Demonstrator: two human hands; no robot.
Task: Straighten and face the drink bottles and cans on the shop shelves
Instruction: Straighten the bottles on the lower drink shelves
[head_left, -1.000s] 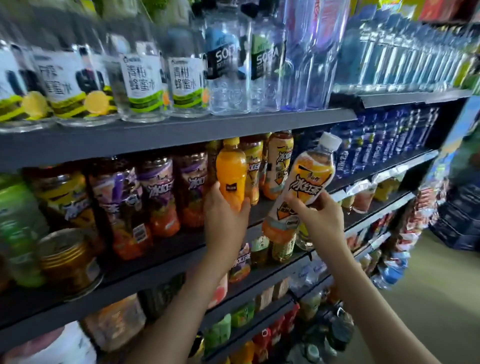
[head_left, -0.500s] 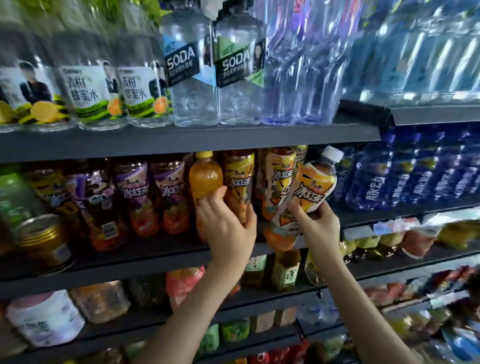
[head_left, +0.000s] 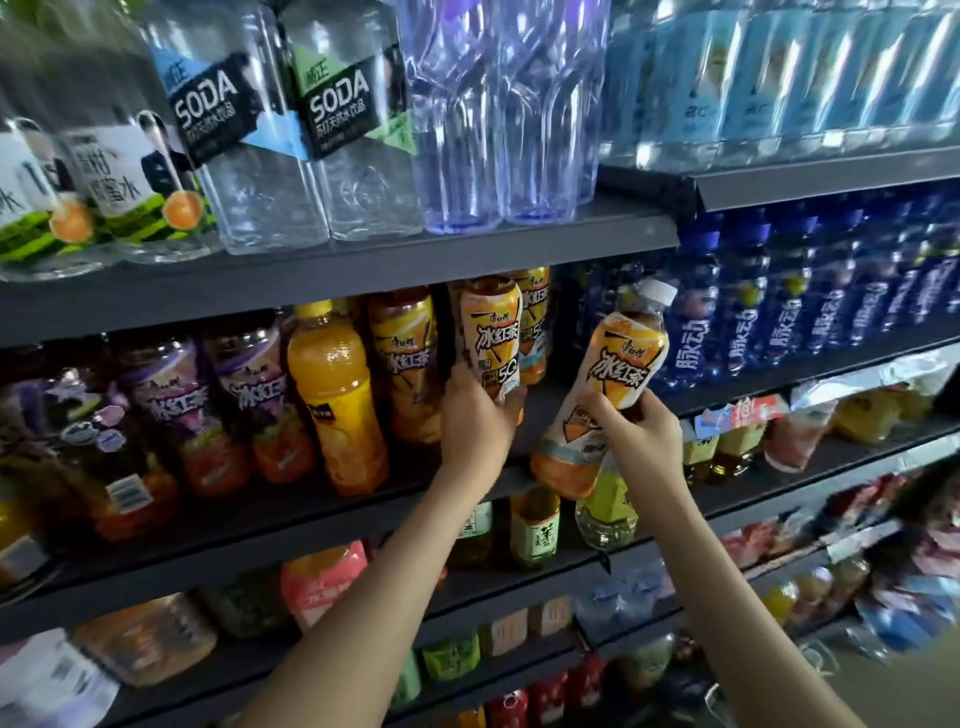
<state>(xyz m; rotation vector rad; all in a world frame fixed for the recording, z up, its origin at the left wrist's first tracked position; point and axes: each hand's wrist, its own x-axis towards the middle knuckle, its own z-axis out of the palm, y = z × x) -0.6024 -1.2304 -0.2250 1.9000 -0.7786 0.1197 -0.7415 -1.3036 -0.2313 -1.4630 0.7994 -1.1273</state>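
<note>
The right hand (head_left: 641, 434) grasps a plastic iced-tea bottle with a white screw cap (head_left: 608, 384) round its middle, fingers curled over the label. The bottle is out in front of the dark grey metal middle shelf (head_left: 363, 488), off the board. It is tilted, with the cap up to the right and the orange base down to the left. Its label is white and orange with bold black characters facing the camera, and dark tea shows at the neck.

The left hand (head_left: 478, 421) grips a second iced-tea bottle with a white and orange label (head_left: 491, 332). This one is close to upright in the shelf row, its label facing forward. Its base is hidden behind the hand.

Four iced-tea bottles of this orange kind show in all. Besides the two being held, there is a yellow-labelled one (head_left: 405, 364) just left of the left hand and another (head_left: 535, 312) behind, partly covered.

Left of them stands one orange juice bottle with a yellow cap (head_left: 335, 400). Next come two dark bottles with purple labels (head_left: 213, 405), and a further one at the far left is too blurred to read.

On the shelf above stand two clear SODA bottles with black labels (head_left: 291, 130) and two clear violet-tinted bottles (head_left: 498, 114). To the right runs a row of deep blue bottles (head_left: 779, 312); their number cannot be told.
</note>
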